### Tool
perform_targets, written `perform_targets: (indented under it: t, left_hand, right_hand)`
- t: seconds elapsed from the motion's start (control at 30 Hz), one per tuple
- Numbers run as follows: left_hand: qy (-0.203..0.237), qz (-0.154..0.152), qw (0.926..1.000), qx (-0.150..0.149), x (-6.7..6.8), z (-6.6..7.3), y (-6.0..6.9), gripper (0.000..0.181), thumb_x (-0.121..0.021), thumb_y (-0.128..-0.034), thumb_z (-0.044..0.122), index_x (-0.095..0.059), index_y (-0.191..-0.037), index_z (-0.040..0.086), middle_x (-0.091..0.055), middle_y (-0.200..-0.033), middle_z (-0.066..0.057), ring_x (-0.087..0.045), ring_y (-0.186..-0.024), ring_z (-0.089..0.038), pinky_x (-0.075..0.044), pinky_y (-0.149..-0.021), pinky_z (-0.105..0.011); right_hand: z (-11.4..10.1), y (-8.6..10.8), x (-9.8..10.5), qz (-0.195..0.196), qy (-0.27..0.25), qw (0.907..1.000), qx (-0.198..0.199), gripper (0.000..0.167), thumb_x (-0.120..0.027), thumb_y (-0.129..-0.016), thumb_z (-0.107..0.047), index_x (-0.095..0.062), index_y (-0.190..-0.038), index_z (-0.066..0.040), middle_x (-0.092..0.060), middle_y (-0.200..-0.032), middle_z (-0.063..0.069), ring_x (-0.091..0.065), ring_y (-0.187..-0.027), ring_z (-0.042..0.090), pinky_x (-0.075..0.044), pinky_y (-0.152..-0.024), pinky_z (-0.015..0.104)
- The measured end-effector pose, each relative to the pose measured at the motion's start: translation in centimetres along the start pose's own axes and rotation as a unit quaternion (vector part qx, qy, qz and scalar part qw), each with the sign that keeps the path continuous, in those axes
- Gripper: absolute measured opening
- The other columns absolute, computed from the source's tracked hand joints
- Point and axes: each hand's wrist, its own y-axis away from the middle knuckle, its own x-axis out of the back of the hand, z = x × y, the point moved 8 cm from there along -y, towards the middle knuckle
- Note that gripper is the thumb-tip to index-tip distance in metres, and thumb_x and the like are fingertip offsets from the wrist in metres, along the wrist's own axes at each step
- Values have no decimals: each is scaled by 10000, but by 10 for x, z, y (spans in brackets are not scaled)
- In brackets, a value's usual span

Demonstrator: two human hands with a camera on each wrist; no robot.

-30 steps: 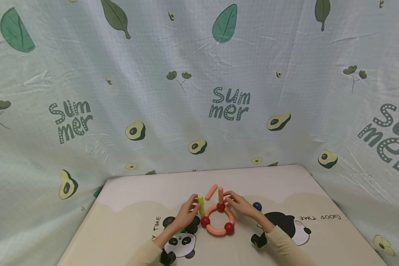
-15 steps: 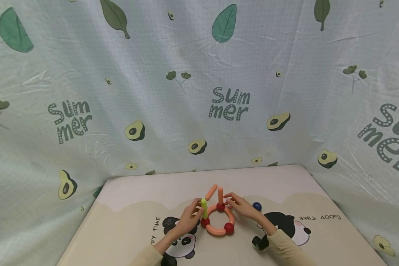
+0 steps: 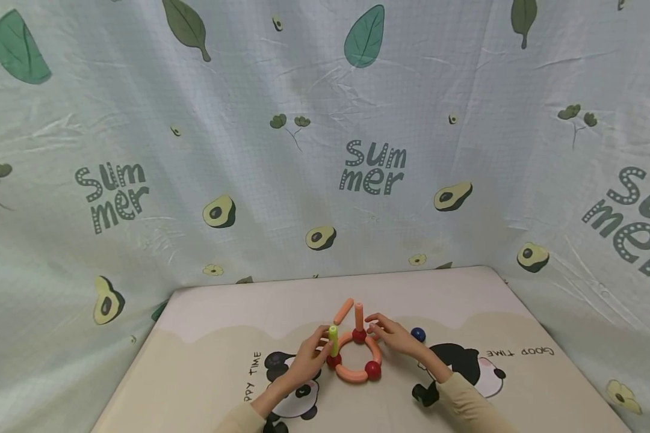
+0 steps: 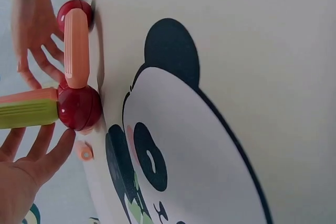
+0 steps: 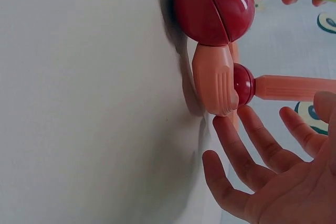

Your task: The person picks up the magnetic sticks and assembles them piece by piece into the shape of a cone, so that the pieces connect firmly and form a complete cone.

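Observation:
A ring of curved orange rods (image 3: 352,377) and red balls (image 3: 373,370) lies on the table, seen in the head view. On its left red ball (image 4: 80,107) a yellow-green rod (image 3: 333,340) stands upright, and my left hand (image 3: 306,359) holds it between thumb and fingers. From the far red ball (image 3: 359,335) rises an upright orange rod (image 3: 359,317). My right hand (image 3: 394,338) is beside the ring's right side with fingers spread. In the right wrist view its fingertips lie close to a curved orange rod (image 5: 214,80); whether they touch is unclear.
Behind the ring lies a loose orange rod (image 3: 343,311). A blue ball (image 3: 418,334) sits right of my right hand. The table (image 3: 216,349) carries panda prints, and a printed curtain (image 3: 271,180) hangs behind it.
My left hand has moved rightward with the yellow-green rod, bringing it onto the ring's left red ball. In the last half second it has barely moved. My right hand stays nearly still.

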Motion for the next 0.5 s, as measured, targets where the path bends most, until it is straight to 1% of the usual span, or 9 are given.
perform_targets:
  t: [0.03, 0.1, 0.2, 0.23, 0.27, 0.3, 0.37, 0.5]
  left_hand:
    - [-24, -13, 10000, -2, 1, 6, 1, 309, -417, -944, 160, -403, -1234, 53, -538, -1142, -218, -581, -959, -331, -508, -730, -302]
    - [-51, -20, 10000, 10, 1, 8, 3, 309, -416, -943, 143, -398, -1236, 48, -546, -1115, -225, -581, -947, -354, -514, -704, -323]
    - [-35, -61, 9999, 106, 1, 7, 3, 329, -422, -940, 142, -385, -1253, 49, -549, -1108, -226, -577, -959, -359, -515, -687, -305]
    - [-32, -67, 9999, 124, 0, 0, 2, 344, -430, -939, 163, -379, -1263, 62, -551, -1109, -221, -575, -965, -347, -509, -685, -273]
    - [-4, -82, 9998, 169, -2, -6, 1, 363, -440, -936, 179, -372, -1275, 68, -552, -1109, -211, -570, -974, -338, -507, -691, -266]
    - [47, -117, 9998, 184, -2, -10, 1, 382, -453, -931, 191, -366, -1282, 70, -551, -1112, -204, -565, -984, -329, -503, -697, -251]
    - [78, -178, 9995, 248, -3, -14, 1, 416, -487, -914, 176, -359, -1295, 67, -551, -1114, -192, -558, -993, -323, -499, -722, -256]
    - [38, -264, 9994, 213, -2, -18, 4, 429, -549, -864, 102, -391, -1261, 62, -557, -1094, -183, -585, -944, -313, -494, -696, -256]
  right_hand:
    - [0, 0, 0, -8, -5, 10000, -5, 369, -369, -953, -325, -439, -1208, -68, -581, -1085, 175, -601, -892, 240, -463, -763, 410]
    - [0, 1, -1, -24, 6, 10000, 6, 364, -367, -955, -320, -439, -1210, -71, -579, -1091, 178, -601, -900, 245, -460, -775, 422]
    - [-1, 2, -1, -31, 17, 10000, -12, 361, -366, -956, -317, -440, -1212, -74, -575, -1101, 182, -597, -905, 246, -461, -752, 406]
    - [0, 2, -1, -31, -5, 10000, -41, 362, -368, -955, -319, -440, -1212, -76, -573, -1103, 181, -594, -905, 245, -460, -730, 388]
    - [0, 2, -1, -29, -14, 10000, -66, 363, -369, -955, -319, -441, -1212, -73, -573, -1102, 182, -592, -901, 242, -457, -706, 366]
    - [1, 3, 0, -27, -56, 9999, -118, 363, -373, -953, -321, -441, -1210, -74, -571, -1101, 183, -591, -899, 241, -451, -680, 345]
    - [3, 4, 0, -44, -158, 9996, -225, 369, -380, -950, -328, -440, -1208, -73, -568, -1101, 189, -593, -898, 241, -439, -634, 312]
    - [8, 9, -1, -131, -468, 9979, -429, 384, -385, -947, -329, -429, -1216, -58, -565, -1102, 211, -598, -903, 246, -451, -603, 301]
